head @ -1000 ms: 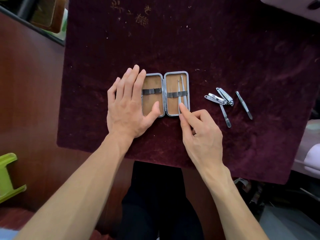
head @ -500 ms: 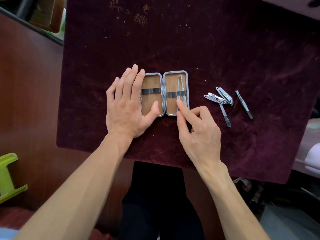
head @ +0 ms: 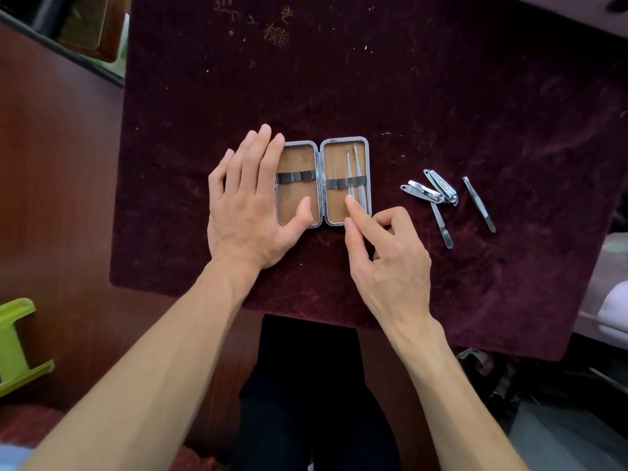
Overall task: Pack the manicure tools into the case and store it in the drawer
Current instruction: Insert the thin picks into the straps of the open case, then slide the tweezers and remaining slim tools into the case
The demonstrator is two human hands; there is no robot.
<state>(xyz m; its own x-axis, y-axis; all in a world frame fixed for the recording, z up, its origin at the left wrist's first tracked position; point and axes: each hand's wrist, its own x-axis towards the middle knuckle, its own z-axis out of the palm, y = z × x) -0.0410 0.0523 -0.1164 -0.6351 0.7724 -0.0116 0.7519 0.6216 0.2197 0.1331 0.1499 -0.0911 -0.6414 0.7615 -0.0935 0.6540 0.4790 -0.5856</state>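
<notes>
A small metal-rimmed manicure case (head: 307, 154) lies open on the dark red cloth (head: 407, 96), tan inside, with a dark elastic strap across each half. Two thin steel tools (head: 355, 168) sit under the strap of the right half. My left hand (head: 249, 205) rests flat beside the left half, its thumb lying on that half's lining. My right hand (head: 384, 253) is at the case's lower right corner, index fingertip touching the lower end of the left thin tool. Two nail clippers (head: 431, 190), a nail file (head: 441, 226) and tweezers (head: 479, 203) lie loose to the right.
The cloth covers a brown wooden table (head: 57, 198). A green plastic object (head: 17, 341) sits at the left edge. Pale furniture (head: 608, 300) stands off the right side. My dark-clothed legs (head: 306, 385) are below the table's near edge.
My right index finger has slid up along the thin tool, pushing it further under the strap. My left hand has stayed in place on the case.
</notes>
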